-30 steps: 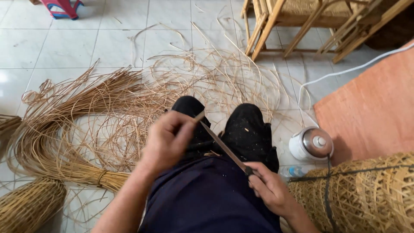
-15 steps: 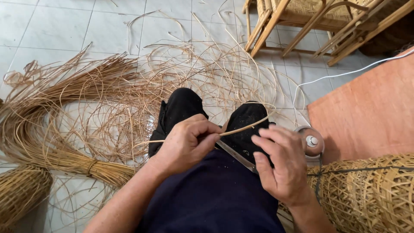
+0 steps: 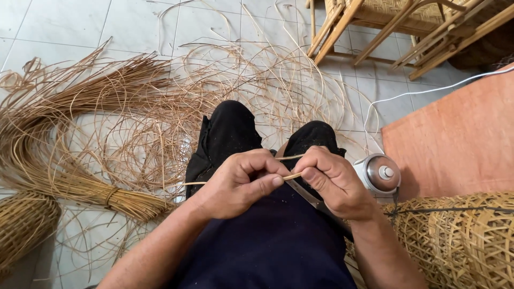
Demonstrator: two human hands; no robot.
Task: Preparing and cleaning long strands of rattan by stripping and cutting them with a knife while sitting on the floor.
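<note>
knife (image 3: 308, 195) blade mostly hidden under right hand (image 3: 334, 182); woven basket (image 3: 460, 241) and chair (image 3: 407, 27) cropped by frame edges.

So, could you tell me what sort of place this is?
Probably a rattan-weaving workshop on a tiled floor: bundled cane strips, a woven basket and a wooden chair frame surround the seated person.

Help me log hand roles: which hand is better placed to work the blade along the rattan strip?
Right, probably. The right hand already lies over the knife on the lap, while the left hand pinches the thin strip.
</note>
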